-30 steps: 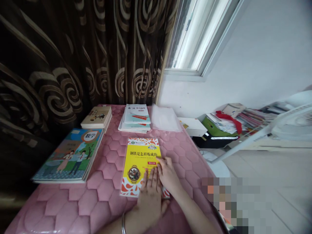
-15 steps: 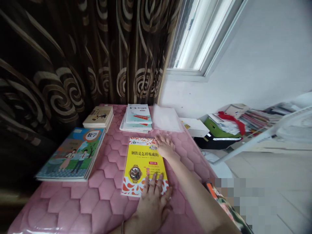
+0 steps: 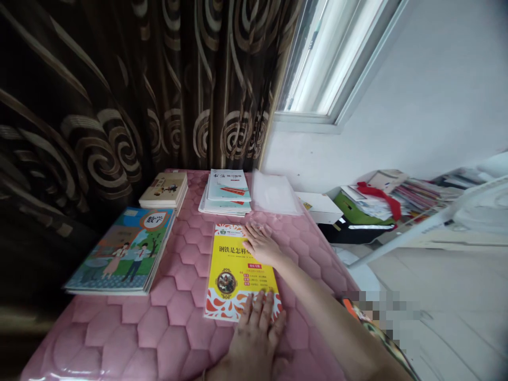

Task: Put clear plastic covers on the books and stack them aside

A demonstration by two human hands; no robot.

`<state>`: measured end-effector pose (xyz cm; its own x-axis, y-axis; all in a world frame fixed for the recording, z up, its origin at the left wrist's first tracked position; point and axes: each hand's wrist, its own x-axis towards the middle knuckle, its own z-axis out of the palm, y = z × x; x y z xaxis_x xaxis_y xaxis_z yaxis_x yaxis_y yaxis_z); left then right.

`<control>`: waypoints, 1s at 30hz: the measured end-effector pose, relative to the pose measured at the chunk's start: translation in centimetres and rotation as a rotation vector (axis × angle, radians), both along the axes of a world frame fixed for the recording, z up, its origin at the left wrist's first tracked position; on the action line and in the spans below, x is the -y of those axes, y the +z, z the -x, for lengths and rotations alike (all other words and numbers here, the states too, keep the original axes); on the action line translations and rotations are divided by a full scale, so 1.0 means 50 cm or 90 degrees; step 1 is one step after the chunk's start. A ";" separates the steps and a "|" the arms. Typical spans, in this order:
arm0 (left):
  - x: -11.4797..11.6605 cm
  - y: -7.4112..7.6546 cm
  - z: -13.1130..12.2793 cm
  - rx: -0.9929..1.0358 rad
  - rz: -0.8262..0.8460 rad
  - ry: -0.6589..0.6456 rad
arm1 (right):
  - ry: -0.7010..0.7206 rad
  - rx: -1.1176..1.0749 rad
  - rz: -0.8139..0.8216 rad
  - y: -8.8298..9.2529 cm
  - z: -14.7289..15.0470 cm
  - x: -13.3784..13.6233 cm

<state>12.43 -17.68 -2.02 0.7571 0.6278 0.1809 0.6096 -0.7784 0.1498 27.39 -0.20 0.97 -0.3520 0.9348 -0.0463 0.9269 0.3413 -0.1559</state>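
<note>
With both hands, left (image 3: 257, 332) and right (image 3: 260, 243), fingers spread flat on the yellow book (image 3: 238, 275), its slick cover could slide on the worktop (image 3: 166, 328).

Both my hands, flat, palms down.

Left hand (image 3: 257, 330): enters from the bottom edge, fingers together and pointing away from me, thumb out to the right, laid open with nothing gripped. Right hand (image 3: 260, 243): farther out, fingers stretched and slightly spread, pointing up and to the left, likewise open and pressing flat. Right forearm bare, running diagonally from the lower right corner to the wrist. The two hands lie apart, left nearer my body.
</note>
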 end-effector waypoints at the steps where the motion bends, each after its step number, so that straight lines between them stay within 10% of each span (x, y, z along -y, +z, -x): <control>1: 0.003 0.000 0.002 -0.003 -0.003 -0.004 | -0.002 -0.003 0.013 0.003 0.019 -0.004; 8: 0.005 -0.009 0.002 -0.019 0.024 -0.003 | 0.276 -0.064 0.002 -0.004 0.147 0.022; 15: -0.012 0.007 -0.010 0.032 0.088 0.096 | 0.011 -0.024 -0.036 0.002 0.107 -0.048; 23: -0.183 0.035 0.039 0.011 0.085 0.344 | -0.198 -0.089 -0.128 -0.083 -0.017 0.125; 30: -0.182 0.050 0.092 -0.020 0.001 0.528 | -0.323 -0.384 -0.035 -0.064 -0.049 0.167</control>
<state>7.84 -8.59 0.50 0.0533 0.9846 0.1667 0.9895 -0.0746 0.1240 29.83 -8.54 -2.23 0.1684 0.9833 0.0685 0.7320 -0.0782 -0.6768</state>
